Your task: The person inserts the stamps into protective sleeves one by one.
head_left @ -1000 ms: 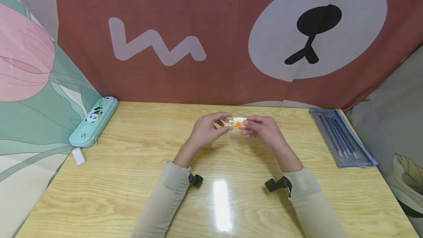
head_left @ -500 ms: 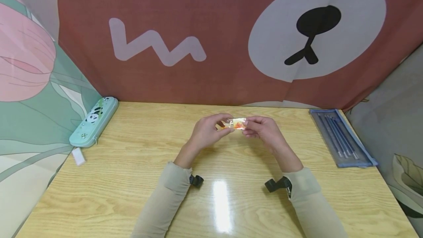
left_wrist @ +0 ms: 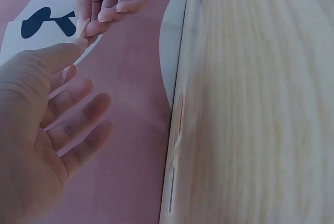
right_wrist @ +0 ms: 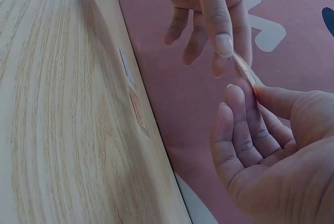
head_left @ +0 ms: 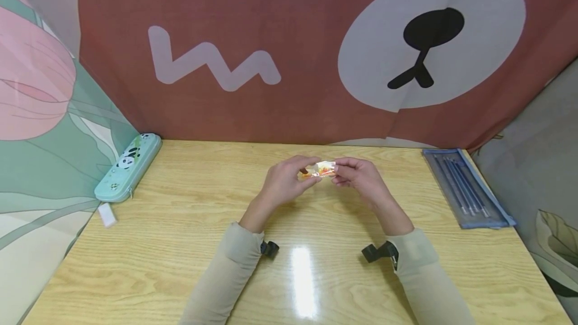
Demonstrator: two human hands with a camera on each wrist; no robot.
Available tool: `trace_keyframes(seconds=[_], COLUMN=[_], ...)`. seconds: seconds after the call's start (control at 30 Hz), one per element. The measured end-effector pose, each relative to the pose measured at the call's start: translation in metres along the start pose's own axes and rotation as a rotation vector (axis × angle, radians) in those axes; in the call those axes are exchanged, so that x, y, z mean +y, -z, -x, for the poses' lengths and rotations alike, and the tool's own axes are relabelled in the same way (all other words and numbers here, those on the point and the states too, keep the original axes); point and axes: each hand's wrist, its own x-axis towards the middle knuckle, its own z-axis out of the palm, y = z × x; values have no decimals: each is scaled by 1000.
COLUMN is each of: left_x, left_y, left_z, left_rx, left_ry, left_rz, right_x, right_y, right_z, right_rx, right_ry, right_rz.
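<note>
A small, thin clear packet [head_left: 326, 168] with a shiny white-and-orange print is held between both hands above the far middle of the table. My left hand [head_left: 283, 179] pinches its left end between thumb and index finger. On its right end, my right hand [head_left: 361, 177] pinches with thumb and index finger, the other fingers curled below. In the right wrist view the packet [right_wrist: 246, 70] appears nearly edge-on, tilted between the two hands. From the left wrist, the left hand [left_wrist: 57, 114] shows its lower fingers spread loosely, and fingertips hide much of the packet.
A mint panda-print pencil case [head_left: 128, 168] lies at the table's left back, with a small white block [head_left: 107, 214] beside it. On the right lies a blue mesh pouch [head_left: 467, 189] holding several pencils. A printed brown cloth [head_left: 307, 114] hangs behind the wooden table [head_left: 180, 275].
The packet has tilted and creased slightly, its print now catching the light. My left hand has shifted a little toward the right; the right hand stays nearly in place.
</note>
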Motion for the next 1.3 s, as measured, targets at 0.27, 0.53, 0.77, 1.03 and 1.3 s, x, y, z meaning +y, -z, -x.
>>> trace_keyframes(seconds=[0.27, 0.53, 0.77, 1.03, 1.3], left_x=[0, 0, 1, 2, 2], left_y=[-4, -6, -5, -5, -5], left_z=[0, 1, 2, 1, 1], left_rx=[0, 11, 23, 27, 41], left_ry=[6, -14, -16, -18, -26], left_rz=[-26, -49, -50, -57, -41], right_x=[1, 2, 1, 3, 3], right_y=[0, 1, 1, 2, 3], right_z=[-1, -1, -1, 0, -1], right_rx=[2, -13, -50, -81, -77], right_ry=[-6, -17, -21, -4, -16], right_rz=[11, 34, 1, -94, -119])
